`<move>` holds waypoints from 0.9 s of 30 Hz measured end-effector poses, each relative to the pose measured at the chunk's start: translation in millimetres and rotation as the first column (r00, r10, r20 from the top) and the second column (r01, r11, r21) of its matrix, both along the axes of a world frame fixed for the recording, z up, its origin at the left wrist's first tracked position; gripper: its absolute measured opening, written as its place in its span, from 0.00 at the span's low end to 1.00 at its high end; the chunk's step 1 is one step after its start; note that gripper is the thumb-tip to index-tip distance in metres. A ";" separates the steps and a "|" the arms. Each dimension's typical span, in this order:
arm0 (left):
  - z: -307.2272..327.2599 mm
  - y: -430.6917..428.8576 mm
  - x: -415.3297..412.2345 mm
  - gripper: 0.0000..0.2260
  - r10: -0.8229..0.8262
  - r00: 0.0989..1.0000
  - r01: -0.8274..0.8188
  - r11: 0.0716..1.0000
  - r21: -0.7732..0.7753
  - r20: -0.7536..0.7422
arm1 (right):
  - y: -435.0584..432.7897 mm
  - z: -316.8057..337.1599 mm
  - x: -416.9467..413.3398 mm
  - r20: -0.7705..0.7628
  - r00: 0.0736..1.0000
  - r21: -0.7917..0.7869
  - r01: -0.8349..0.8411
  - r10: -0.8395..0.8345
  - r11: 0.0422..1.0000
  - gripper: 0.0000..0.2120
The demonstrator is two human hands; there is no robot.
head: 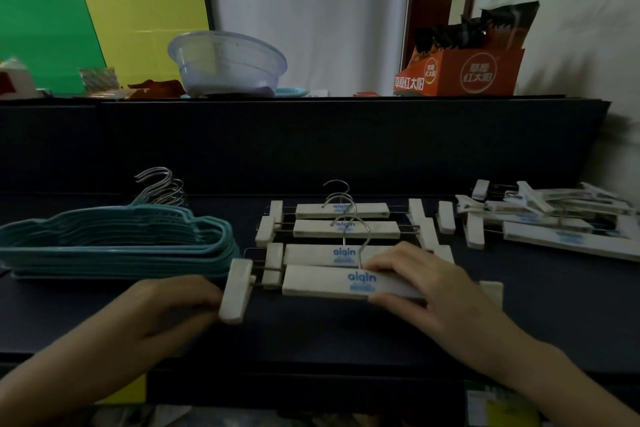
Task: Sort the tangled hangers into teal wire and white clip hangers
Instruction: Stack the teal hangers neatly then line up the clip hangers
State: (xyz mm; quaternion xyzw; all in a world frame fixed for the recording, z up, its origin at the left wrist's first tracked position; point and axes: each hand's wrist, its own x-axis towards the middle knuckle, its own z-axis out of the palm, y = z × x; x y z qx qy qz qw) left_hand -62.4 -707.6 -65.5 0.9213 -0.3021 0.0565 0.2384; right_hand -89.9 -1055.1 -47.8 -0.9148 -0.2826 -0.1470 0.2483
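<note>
The sorting looks nearly done. The teal wire hangers (114,246) lie in one tidy pile on the dark surface (311,333), to the left of the front hanger (332,282). Just behind the front hanger, three more white clip hangers (346,229) lie in a neat row. To its right and farther back, a messy heap of white clip hangers (540,215) waits to be lined up. I see no teal ones mixed into that heap, so I think only the tidying is left.

The left hand (173,302) curls round the clip at the front hanger's left end. The right hand (415,281) grips its white bar, thumb in front and fingers on top.

Blue letters on the bars look like "aiqin". Far behind the front hanger, an orange box (460,74) shows Chinese words, maybe "草原红太阳".
</note>
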 end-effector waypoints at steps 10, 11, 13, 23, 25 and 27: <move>2.1 -53.1 -19.8 0.25 0.029 0.980 -0.028 1.000 -0.007 0.198 | 6.1 -11.3 7.3 0.041 0.998 -0.068 0.050 -0.048 0.996 0.22; -0.3 -54.2 -17.4 0.25 0.040 0.974 -0.039 0.999 -0.005 0.221 | 6.2 -11.7 8.5 0.045 0.998 -0.069 0.046 -0.043 0.997 0.21; 0.0 -55.7 -16.9 0.23 0.075 0.966 -0.076 0.997 -0.006 0.249 | 6.4 -12.0 11.5 0.048 0.998 -0.082 0.037 -0.033 0.996 0.20; 2.5 -55.7 -13.4 0.18 0.076 0.944 -0.088 0.996 0.024 0.320 | 5.4 -9.8 16.6 0.028 1.000 -0.141 0.011 -0.007 0.990 0.21; 6.2 -57.2 -13.6 0.20 0.074 0.938 -0.092 0.995 0.038 0.339 | 6.9 -9.7 17.4 0.028 1.000 -0.146 0.002 0.003 0.989 0.20; 11.9 -59.8 -12.0 0.23 0.079 0.931 -0.101 0.994 0.043 0.355 | 8.9 -8.9 17.8 0.031 0.999 -0.146 -0.004 0.009 0.989 0.20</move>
